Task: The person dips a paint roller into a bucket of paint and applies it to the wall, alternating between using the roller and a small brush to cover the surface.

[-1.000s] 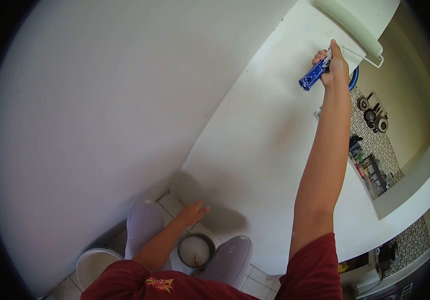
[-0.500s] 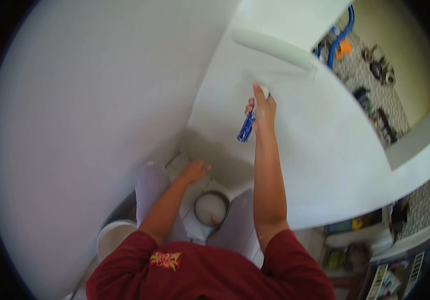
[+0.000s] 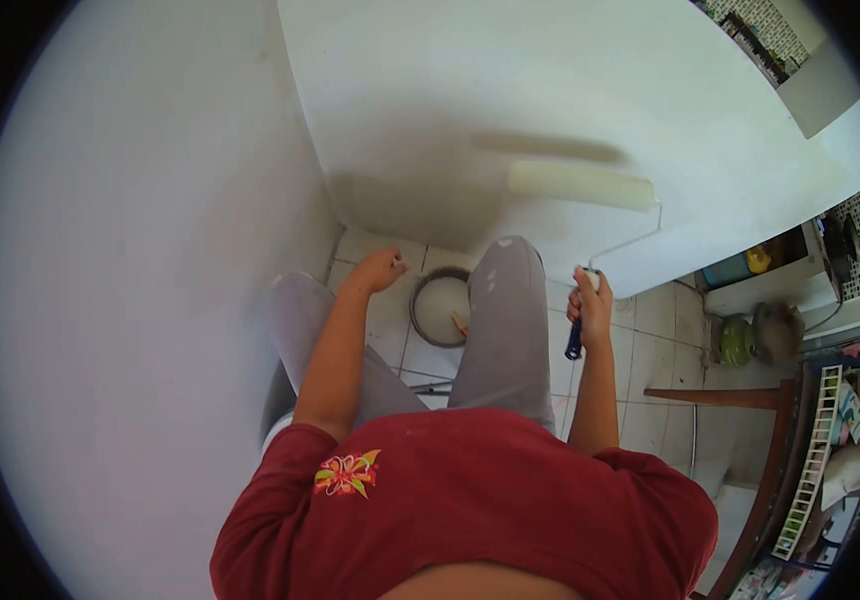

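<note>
My right hand [image 3: 593, 300] is closed around the blue-and-white handle of a paint roller [image 3: 582, 190]. The long pale roller sleeve is held out in front of the white wall [image 3: 400, 90], away from its surface, and its shadow falls above it. My left hand [image 3: 382, 270] hangs over the floor between my knees, fingers loosely bent and apart, with nothing seen in them. Close by on the tiles stands a round dark-rimmed bucket [image 3: 416, 318] with whitish contents. A small orange-brown object [image 3: 460, 324] shows inside, partly hidden by my knee.
A second wall [image 3: 150, 250] rises close on the left. Part of a white bucket [image 3: 278, 428] shows beside my left leg. To the right are a green gas cylinder [image 3: 736, 342], a wooden piece of furniture [image 3: 715, 397] and a rack [image 3: 810, 460] holding assorted items.
My right hand has brought the roller down and back from the wall. The view has tilted lower, showing more floor. My left hand stays between my knees, its fingers more bent.
</note>
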Tool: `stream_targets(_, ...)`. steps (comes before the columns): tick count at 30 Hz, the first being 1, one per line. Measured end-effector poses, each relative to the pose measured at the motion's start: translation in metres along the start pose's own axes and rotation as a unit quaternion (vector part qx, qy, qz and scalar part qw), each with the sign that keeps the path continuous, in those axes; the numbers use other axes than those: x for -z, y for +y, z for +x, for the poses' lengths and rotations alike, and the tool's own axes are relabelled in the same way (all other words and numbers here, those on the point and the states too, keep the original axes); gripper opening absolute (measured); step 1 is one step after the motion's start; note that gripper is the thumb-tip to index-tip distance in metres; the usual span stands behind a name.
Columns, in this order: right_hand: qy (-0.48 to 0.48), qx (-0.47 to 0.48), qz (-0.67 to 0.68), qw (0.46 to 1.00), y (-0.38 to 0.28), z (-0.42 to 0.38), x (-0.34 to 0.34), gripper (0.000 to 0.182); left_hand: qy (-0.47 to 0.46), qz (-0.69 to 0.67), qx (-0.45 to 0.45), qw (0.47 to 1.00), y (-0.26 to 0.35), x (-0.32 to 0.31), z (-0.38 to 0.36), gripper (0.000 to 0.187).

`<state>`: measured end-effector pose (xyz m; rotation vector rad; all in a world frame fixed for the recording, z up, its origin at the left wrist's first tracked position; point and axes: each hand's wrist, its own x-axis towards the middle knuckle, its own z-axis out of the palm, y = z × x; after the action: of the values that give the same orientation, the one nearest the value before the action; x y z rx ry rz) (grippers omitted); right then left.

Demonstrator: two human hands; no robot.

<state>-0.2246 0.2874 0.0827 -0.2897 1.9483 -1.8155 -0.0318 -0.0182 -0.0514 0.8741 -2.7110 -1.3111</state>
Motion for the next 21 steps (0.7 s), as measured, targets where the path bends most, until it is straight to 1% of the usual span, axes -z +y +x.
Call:
stream_targets(1, 0.002, -0.008, -0.006, 1.0, 0.004, -0.008, 0.014, 0.027, -0.007, -0.006, 0.004, 1.0, 0.0, -0.002, 0.004, 0.039)
stream_targets(3, 0.016, -0.04, 0.014, 0.999, 0.005, -0.02, 0.036, 0.03, -0.001, 0.029, 0.006, 1.0, 0.001, -0.001, 0.013, 0.039)
stream_targets(4, 0.007, -0.063, 0.042, 0.997, 0.008, -0.027, 0.042, 0.032, -0.009, 0.023, 0.008, 1.0, -0.001, -0.002, 0.015, 0.039)
stream_targets(5, 0.013, -0.07, 0.037, 0.997, 0.012, -0.03, 0.044, 0.032, -0.004, 0.032, 0.0, 0.999, -0.003, -0.002, 0.017, 0.039)
stream_targets(7, 0.048, -0.087, 0.144, 0.985, 0.019, -0.033, 0.044, 0.028, -0.014, 0.039, -0.015, 0.999, -0.004, -0.002, 0.019, 0.039)
stream_targets(9, 0.083, -0.089, 0.142, 0.982, 0.025, -0.019, 0.052, 0.03, -0.015, 0.04, -0.004, 0.999, -0.004, -0.001, 0.018, 0.04)
stream_targets(11, 0.19, -0.062, 0.038, 0.979, 0.042, 0.001, 0.065, 0.033, -0.034, 0.037, -0.007, 0.999, 0.001, 0.0, 0.012, 0.041)
stream_targets(12, 0.201, -0.064, 0.041, 0.977, 0.049, 0.001, 0.07, 0.033, -0.041, 0.037, -0.001, 0.999, 0.002, 0.0, 0.009, 0.042)
stream_targets(13, 0.249, -0.043, -0.042, 0.967, 0.055, 0.003, 0.074, 0.034, -0.047, 0.04, -0.008, 0.998, 0.0, 0.0, 0.006, 0.042)
stream_targets(14, 0.293, -0.022, -0.126, 0.948, 0.06, 0.006, 0.078, 0.035, -0.062, 0.026, 0.005, 0.998, -0.001, 0.001, 0.002, 0.042)
stream_targets(15, 0.299, -0.019, -0.122, 0.946, 0.067, 0.007, 0.084, 0.035, -0.074, 0.011, 0.019, 0.997, -0.002, 0.003, 0.0, 0.043)
stream_targets(16, 0.306, 0.001, -0.123, 0.944, 0.076, 0.005, 0.093, 0.035, -0.073, 0.013, 0.013, 0.997, 0.0, 0.006, -0.003, 0.043)
stream_targets(17, 0.312, 0.018, -0.125, 0.942, 0.087, 0.005, 0.1, 0.034, -0.065, 0.029, 0.025, 0.997, 0.0, 0.009, -0.009, 0.042)
stream_targets(18, 0.297, -0.014, -0.033, 0.954, 0.098, 0.008, 0.103, 0.028, -0.06, 0.046, 0.039, 0.996, 0.0, 0.011, -0.012, 0.042)
stream_targets(19, 0.302, -0.019, -0.032, 0.952, 0.103, 0.01, 0.108, 0.028, -0.067, 0.049, 0.038, 0.996, -0.002, 0.012, -0.011, 0.042)
stream_targets(20, 0.221, -0.117, 0.115, 0.961, 0.108, 0.014, 0.114, 0.025, -0.067, 0.073, 0.032, 0.995, -0.003, 0.013, -0.01, 0.042)
stream_targets(21, 0.134, -0.209, 0.259, 0.933, 0.114, 0.017, 0.118, 0.022, -0.067, 0.096, 0.027, 0.993, -0.004, 0.013, -0.009, 0.042)
